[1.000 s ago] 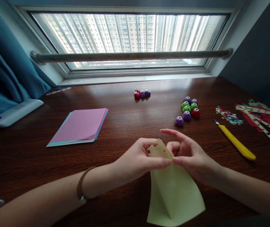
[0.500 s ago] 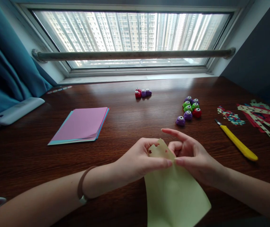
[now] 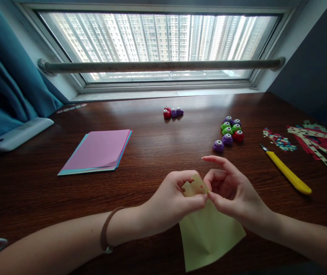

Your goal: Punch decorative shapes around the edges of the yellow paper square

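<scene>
A sheet of pale yellow paper [image 3: 211, 236] hangs from my two hands near the front of the desk. Small shaped holes are punched in its upper end. My left hand [image 3: 177, 196] is closed on that end, thumb on top, fingers hidden behind the sheet. My right hand [image 3: 232, 191] pinches the paper's edge between thumb and a finger, close to the left thumb tip; its index finger points outward, free of the sheet. Beyond the right hand stand several small craft punches [image 3: 227, 139] in purple, green and red.
A yellow craft knife [image 3: 289, 172] lies at right, beside punched confetti [image 3: 279, 139] and cut paper strips [image 3: 315, 143]. More punches [image 3: 173, 112] stand near the window. A stack of coloured paper [image 3: 97, 151] and a white phone-like device [image 3: 21, 134] lie at left.
The yellow paper has been drawn up and tilted, so its lower edge now shows in full. Both hands stay closed on it, the left slightly turned and shifted right.
</scene>
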`<state>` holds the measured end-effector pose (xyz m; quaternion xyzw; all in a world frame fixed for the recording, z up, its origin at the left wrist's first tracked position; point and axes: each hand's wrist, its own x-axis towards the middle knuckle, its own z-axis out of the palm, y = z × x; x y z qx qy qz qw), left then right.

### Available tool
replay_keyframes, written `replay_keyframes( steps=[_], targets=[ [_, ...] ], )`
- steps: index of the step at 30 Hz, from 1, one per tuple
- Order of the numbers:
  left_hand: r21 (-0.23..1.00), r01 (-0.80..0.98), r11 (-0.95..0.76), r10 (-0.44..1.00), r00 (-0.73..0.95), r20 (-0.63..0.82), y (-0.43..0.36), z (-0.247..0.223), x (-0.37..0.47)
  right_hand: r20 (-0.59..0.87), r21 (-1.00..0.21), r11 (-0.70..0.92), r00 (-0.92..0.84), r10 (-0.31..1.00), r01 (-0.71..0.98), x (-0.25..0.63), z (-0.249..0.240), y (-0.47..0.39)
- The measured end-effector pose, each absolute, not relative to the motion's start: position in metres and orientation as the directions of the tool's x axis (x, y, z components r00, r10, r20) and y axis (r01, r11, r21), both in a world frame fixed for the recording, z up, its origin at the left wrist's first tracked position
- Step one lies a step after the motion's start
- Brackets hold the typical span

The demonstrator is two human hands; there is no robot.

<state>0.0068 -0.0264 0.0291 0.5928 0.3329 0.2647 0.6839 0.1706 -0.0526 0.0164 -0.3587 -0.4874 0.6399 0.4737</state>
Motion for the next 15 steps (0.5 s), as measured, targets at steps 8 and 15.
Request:
replay_keyframes(
  steps=[8, 15],
  targets=[
    [0.988, 0.064, 0.140, 0.775, 0.615, -0.150, -0.025, 0.036, 0.006, 0.007, -0.961, -0.071, -0.282, 0.960, -0.266, 0.174, 0.023, -0.052],
    [0.941, -0.024, 0.339, 0.745, 0.617, -0.253, -0.019, 0.038, 0.005, -0.121, -0.879, -0.253, -0.324, 0.938, -0.404, 0.180, 0.027, -0.048]
  ],
)
